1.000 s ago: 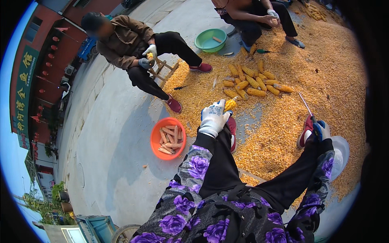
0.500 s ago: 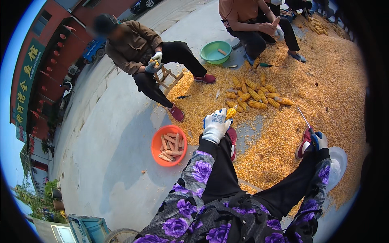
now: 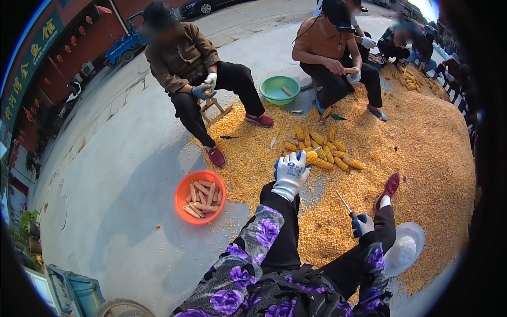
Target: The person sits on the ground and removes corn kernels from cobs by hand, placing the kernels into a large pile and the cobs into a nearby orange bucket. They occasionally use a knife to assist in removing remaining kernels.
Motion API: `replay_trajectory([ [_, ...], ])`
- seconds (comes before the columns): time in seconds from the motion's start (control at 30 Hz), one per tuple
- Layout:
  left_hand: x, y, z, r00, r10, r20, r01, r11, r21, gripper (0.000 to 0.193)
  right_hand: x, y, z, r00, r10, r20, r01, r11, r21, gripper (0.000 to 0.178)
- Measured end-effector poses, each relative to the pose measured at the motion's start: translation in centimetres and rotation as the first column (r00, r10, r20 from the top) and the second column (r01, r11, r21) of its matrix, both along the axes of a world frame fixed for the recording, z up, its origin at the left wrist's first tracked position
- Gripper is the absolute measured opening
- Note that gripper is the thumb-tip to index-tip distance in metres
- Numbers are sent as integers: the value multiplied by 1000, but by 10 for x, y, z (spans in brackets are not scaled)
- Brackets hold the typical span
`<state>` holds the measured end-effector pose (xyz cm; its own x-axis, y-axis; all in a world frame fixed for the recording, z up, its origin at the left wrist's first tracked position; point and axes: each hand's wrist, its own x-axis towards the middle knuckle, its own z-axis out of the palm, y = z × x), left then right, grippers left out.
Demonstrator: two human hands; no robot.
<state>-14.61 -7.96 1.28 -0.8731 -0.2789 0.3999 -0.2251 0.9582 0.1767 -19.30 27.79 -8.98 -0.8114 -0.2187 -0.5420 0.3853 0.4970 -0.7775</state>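
My left hand [image 3: 290,174], in a white glove with blue on the fingers, is closed around an ear of corn [image 3: 312,157] with yellow kernels. It is above my left knee, just short of a pile of corn ears [image 3: 332,145]. In my right hand [image 3: 363,226], gloved the same way, is a screwdriver [image 3: 344,203] with a dark handle. Its thin metal shaft points up and left over the loose kernels [image 3: 422,158]. The tip touches nothing that I can make out.
An orange basin [image 3: 182,193] of stripped cobs stands on the concrete at my left. Farther off is a green basin [image 3: 272,90] with a cob. Two people [image 3: 185,58] sit opposite, cobs in hand; others sit farther back. A white hat [image 3: 405,248] lies by my right leg.
The view has shifted, showing more people at the far right. My right hand with the screwdriver has come in leftward, nearer my left hand. My left hand still grips the corn.
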Motion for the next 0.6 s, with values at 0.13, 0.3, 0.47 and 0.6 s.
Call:
replay_trajectory([
  [0.13, -6, 5, -2, 991, -7, 132, 11, 1000, -29, 60, 70, -38, -71, 993, 58, 100, -73, 985, 157, 37],
  [0.3, -6, 4, 0, 984, -30, 174, 35, 999, -26, 58, 134, -58, -128, 804, 534, 262, -582, 618, 528, 47],
  [0.47, -12, 6, 0, 983, -50, 176, 48, 999, 11, 57, 123, -52, -138, 808, 474, 350, -579, 747, 326, 24],
  [0.6, -14, 7, -4, 983, -59, 173, 58, 998, 11, 57, 116, -49, -139, 828, 421, 371, -537, 784, 310, 24],
])
